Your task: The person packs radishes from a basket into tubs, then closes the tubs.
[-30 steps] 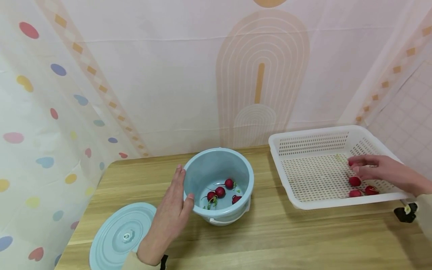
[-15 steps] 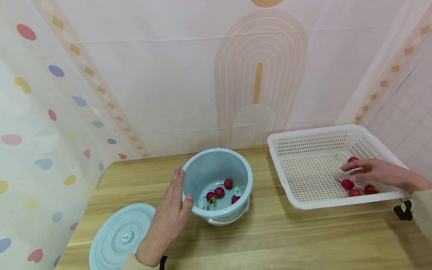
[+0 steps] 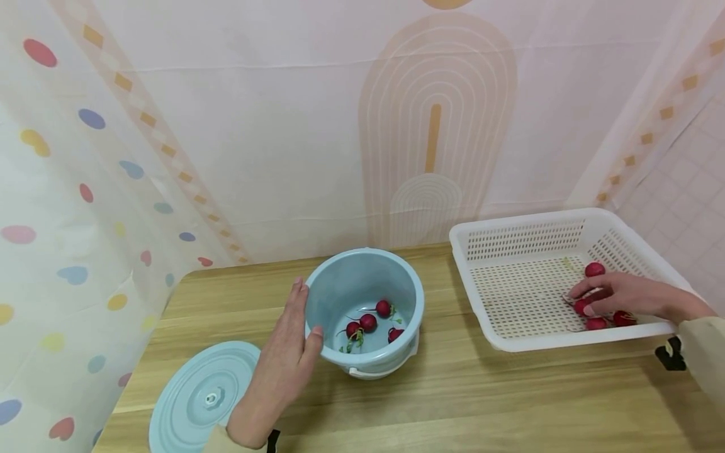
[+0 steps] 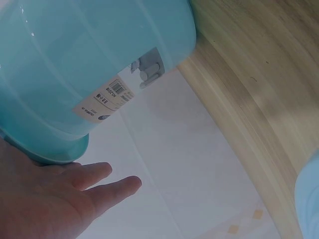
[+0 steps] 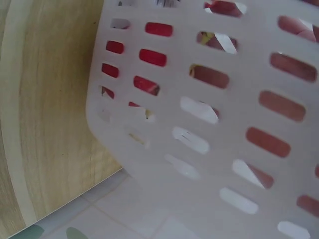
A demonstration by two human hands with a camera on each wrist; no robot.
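My left hand lies with straight fingers against the left side of a light blue bucket. In the left wrist view, that hand touches the flared rim of the bucket. Several red radishes with thin roots and bits of green lie on the bucket's floor. At the right, my right hand reaches into a white slotted basket, thumb and fingers around a radish. Other radishes lie close by. Through the basket wall, the right wrist view shows red patches.
A light blue round lid lies on the wooden table, left of the bucket and partly behind the left forearm. The bucket's white handle hangs down in front. A patterned curtain stands behind and at the sides.
My right hand has come away from the rear radish, moved nearer the front of the basket and closed on another one, which has shifted left. The left hand stays at the bucket.
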